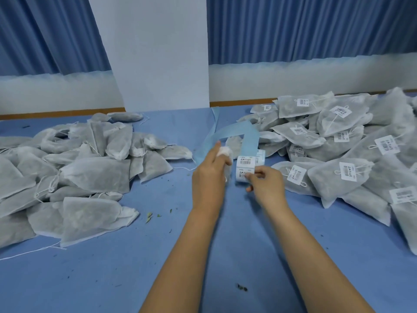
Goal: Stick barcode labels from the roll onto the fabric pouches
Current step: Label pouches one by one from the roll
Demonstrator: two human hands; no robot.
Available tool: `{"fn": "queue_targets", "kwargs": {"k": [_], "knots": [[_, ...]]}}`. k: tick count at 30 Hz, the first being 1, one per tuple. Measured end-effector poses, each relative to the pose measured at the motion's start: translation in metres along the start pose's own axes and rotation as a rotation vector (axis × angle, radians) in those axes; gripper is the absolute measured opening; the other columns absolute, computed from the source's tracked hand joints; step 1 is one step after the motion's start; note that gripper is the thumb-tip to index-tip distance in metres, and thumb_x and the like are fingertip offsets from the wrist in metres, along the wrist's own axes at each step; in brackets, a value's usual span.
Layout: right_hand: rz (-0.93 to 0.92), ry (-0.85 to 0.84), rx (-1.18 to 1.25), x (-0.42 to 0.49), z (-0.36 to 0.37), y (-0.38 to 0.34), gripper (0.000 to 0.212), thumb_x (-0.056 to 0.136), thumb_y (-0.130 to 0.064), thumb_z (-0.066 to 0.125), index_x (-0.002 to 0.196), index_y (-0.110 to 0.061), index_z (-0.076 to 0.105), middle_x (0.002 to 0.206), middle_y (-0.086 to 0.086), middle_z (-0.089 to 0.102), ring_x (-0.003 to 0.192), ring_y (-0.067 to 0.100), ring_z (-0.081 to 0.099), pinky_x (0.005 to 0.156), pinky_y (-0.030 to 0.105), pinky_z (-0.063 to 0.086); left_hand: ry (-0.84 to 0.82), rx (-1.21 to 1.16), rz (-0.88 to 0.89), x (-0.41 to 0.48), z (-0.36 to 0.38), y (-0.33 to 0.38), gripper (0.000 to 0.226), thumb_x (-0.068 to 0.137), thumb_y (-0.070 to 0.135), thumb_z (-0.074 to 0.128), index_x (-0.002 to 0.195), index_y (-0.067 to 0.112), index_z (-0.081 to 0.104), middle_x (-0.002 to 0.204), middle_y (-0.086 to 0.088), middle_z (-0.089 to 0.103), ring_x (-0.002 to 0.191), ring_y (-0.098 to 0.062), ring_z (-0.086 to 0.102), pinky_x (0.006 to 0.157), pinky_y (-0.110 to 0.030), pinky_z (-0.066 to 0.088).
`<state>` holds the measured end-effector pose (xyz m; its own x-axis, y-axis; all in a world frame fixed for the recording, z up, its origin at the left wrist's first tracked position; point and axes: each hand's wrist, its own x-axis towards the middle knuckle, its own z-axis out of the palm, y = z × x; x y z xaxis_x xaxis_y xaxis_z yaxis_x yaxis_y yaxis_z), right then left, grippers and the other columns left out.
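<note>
A roll of white barcode labels [247, 164] stands in the middle of the blue table, with a blue backing strip [239, 132] trailing away behind it. My left hand [211, 175] holds the roll's left side; one finger carries a white bandage. My right hand [266, 185] pinches the edge of a label at the roll's lower front. A heap of grey fabric pouches without labels [74, 172] lies to the left. Another heap of pouches with barcode labels [352, 152] lies to the right.
The blue table [203, 256] has small green leaf scraps [150, 215] and dark crumbs [241, 288] on it. A white pillar [158, 53] and blue curtains [316, 28] stand behind the table's far edge.
</note>
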<state>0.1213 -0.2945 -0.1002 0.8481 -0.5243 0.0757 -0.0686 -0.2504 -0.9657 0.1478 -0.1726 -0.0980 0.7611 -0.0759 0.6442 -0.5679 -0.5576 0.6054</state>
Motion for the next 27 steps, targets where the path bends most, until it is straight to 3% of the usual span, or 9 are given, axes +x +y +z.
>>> {"fn": "queue_targets", "kwargs": {"k": [3, 6, 8, 11, 15, 19, 22, 24, 27], "knots": [[0.004, 0.005, 0.085, 0.003, -0.002, 0.004, 0.012, 0.088, 0.001, 0.06, 0.079, -0.007, 0.062, 0.067, 0.001, 0.06, 0.035, -0.001, 0.051, 0.041, 0.02, 0.038, -0.083, -0.012, 0.045, -0.001, 0.011, -0.004, 0.023, 0.092, 0.013, 0.057, 0.107, 0.024, 0.071, 0.139, 0.023, 0.048, 0.103, 0.023, 0.047, 0.087, -0.003, 0.036], [-0.008, -0.031, 0.09, 0.004, -0.002, 0.003, 0.014, 0.088, 0.007, 0.056, 0.075, 0.005, 0.06, 0.063, 0.01, 0.053, 0.04, 0.001, 0.05, 0.048, 0.025, 0.042, -0.176, -0.019, 0.221, -0.002, 0.016, -0.004, 0.023, 0.09, 0.002, 0.061, 0.11, 0.008, 0.072, 0.136, -0.003, 0.058, 0.112, -0.012, 0.061, 0.092, -0.016, 0.042], [-0.091, -0.038, 0.013, 0.003, -0.002, 0.001, 0.016, 0.088, 0.009, 0.051, 0.075, 0.014, 0.059, 0.066, 0.019, 0.055, 0.049, 0.01, 0.052, 0.057, 0.028, 0.042, -0.217, 0.006, 0.279, -0.001, 0.016, -0.003, 0.025, 0.087, 0.001, 0.065, 0.111, 0.006, 0.071, 0.133, -0.009, 0.06, 0.11, -0.023, 0.064, 0.09, -0.015, 0.04], [-0.245, -0.037, -0.145, -0.001, -0.005, -0.001, 0.02, 0.085, 0.009, 0.049, 0.069, 0.009, 0.059, 0.068, 0.025, 0.06, 0.061, 0.019, 0.05, 0.058, 0.029, 0.036, -0.198, -0.046, 0.284, -0.001, 0.015, -0.002, 0.021, 0.085, 0.002, 0.067, 0.103, 0.006, 0.074, 0.126, -0.008, 0.065, 0.103, -0.014, 0.061, 0.084, -0.015, 0.043], [-0.351, -0.072, -0.306, -0.005, -0.005, -0.002, 0.024, 0.086, 0.008, 0.049, 0.069, -0.002, 0.063, 0.066, 0.016, 0.059, 0.064, 0.021, 0.047, 0.059, 0.031, 0.031, -0.168, -0.04, 0.251, -0.001, 0.014, -0.003, 0.011, 0.086, 0.004, 0.068, 0.093, 0.005, 0.076, 0.117, -0.005, 0.069, 0.093, -0.017, 0.066, 0.076, -0.034, 0.053], [-0.373, -0.088, -0.385, -0.006, -0.006, -0.002, 0.026, 0.087, 0.005, 0.049, 0.086, -0.006, 0.073, 0.077, 0.011, 0.067, 0.07, 0.02, 0.054, 0.062, 0.027, 0.033, -0.176, -0.018, 0.237, 0.0, 0.01, -0.006, 0.01, 0.088, 0.006, 0.068, 0.091, 0.006, 0.077, 0.115, -0.003, 0.07, 0.091, -0.022, 0.068, 0.075, -0.035, 0.053], [-0.369, -0.097, -0.385, -0.007, -0.006, -0.003, 0.026, 0.088, 0.002, 0.05, 0.089, -0.008, 0.074, 0.084, 0.011, 0.071, 0.079, 0.025, 0.062, 0.071, 0.033, 0.045, -0.199, -0.021, 0.212, -0.002, 0.009, -0.004, 0.011, 0.088, 0.005, 0.067, 0.09, 0.006, 0.077, 0.11, -0.003, 0.071, 0.088, -0.021, 0.067, 0.075, -0.033, 0.052], [-0.371, -0.078, -0.361, -0.006, -0.007, -0.004, 0.022, 0.087, 0.001, 0.052, 0.088, -0.006, 0.074, 0.084, 0.013, 0.072, 0.079, 0.026, 0.062, 0.074, 0.035, 0.046, -0.132, -0.078, 0.095, -0.003, 0.005, 0.0, 0.01, 0.086, 0.003, 0.068, 0.088, 0.006, 0.077, 0.102, -0.004, 0.073, 0.081, -0.016, 0.064, 0.074, -0.022, 0.048], [-0.287, -0.062, -0.313, 0.001, -0.012, -0.001, 0.015, 0.081, 0.003, 0.052, 0.078, 0.007, 0.067, 0.075, 0.026, 0.063, 0.064, 0.022, 0.047, 0.06, 0.034, 0.035, 0.231, -0.147, -0.184, 0.002, -0.01, 0.003, 0.009, 0.085, 0.002, 0.067, 0.082, 0.003, 0.075, 0.079, 0.0, 0.069, 0.068, -0.004, 0.054, 0.068, -0.006, 0.037]]}}
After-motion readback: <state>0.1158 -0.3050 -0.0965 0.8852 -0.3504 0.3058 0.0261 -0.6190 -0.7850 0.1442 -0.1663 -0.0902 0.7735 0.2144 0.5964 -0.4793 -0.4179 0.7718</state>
